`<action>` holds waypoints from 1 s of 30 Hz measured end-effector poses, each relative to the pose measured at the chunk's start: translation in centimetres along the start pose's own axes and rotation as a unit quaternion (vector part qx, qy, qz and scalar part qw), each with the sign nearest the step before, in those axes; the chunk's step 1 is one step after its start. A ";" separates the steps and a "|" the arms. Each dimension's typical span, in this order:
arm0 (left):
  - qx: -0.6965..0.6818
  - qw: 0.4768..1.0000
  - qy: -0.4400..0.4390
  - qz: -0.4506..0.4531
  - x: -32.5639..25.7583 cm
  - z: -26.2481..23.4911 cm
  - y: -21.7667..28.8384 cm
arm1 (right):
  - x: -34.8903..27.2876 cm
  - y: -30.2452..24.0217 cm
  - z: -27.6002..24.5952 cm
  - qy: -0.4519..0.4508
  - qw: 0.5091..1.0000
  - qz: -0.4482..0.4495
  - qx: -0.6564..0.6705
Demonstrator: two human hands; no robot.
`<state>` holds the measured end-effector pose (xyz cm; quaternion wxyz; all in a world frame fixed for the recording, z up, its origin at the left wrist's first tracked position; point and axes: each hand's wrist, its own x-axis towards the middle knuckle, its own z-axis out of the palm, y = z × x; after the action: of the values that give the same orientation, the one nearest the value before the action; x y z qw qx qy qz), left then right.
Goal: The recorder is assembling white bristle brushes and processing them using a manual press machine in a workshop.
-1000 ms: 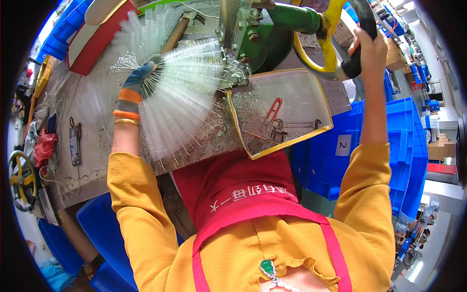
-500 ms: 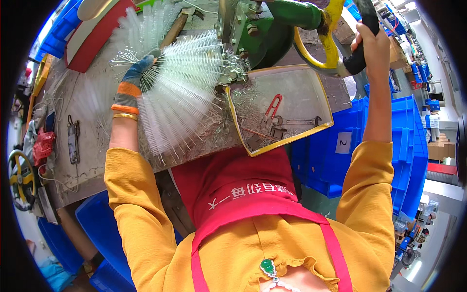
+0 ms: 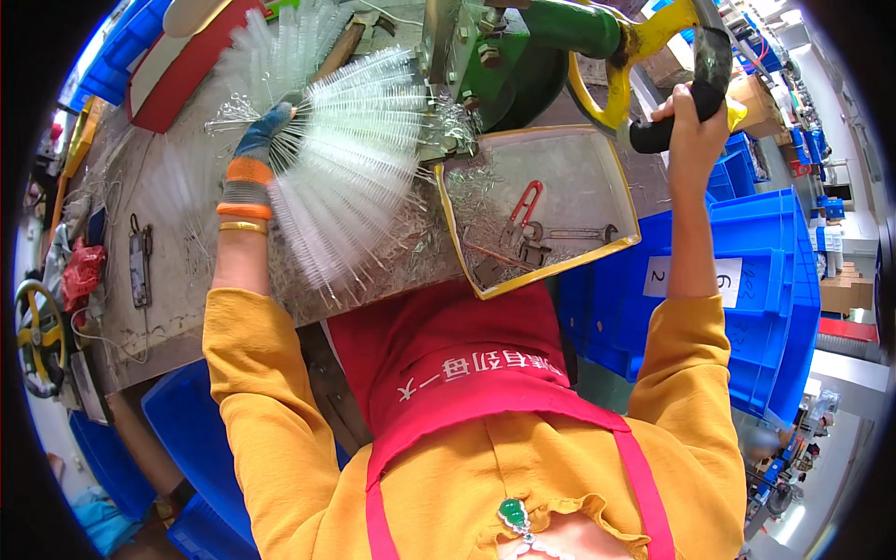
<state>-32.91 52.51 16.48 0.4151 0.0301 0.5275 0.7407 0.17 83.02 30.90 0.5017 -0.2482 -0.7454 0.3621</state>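
Note:
My left hand (image 3: 264, 135), in a blue, grey and orange glove, is closed round the wire stems of a fanned bundle of white bristle brushes (image 3: 359, 149). The brush heads spread to the right over the bench, and their looped wire ends stick out left of the glove. My bare right hand (image 3: 698, 131) grips the black wrapped part of a yellow handwheel (image 3: 646, 45). That wheel joins a green machine (image 3: 565, 30) bolted at the back of the bench. More white brushes (image 3: 280, 51) lie behind my left hand.
A yellow-rimmed tray (image 3: 569, 269) at the bench's front edge holds red-handled pliers (image 3: 523, 210), a wrench (image 3: 583, 232) and wire scraps. Blue crates (image 3: 761, 289) stand at the right. On the left lie a black phone-like device (image 3: 140, 266) and a red box (image 3: 173, 93).
My right hand has come down and to the left, turning the handwheel with it. My left hand stays almost in place, still holding the brushes.

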 end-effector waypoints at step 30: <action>0.164 0.985 0.009 0.058 0.9 0.5 0.2 | 2.9 -2.5 -0.8 -0.065 0.995 0.062 -0.050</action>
<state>-33.41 53.44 16.52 0.3561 0.1210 0.6429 0.6672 -0.22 83.84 34.70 0.4156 -0.2949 -0.7769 0.3699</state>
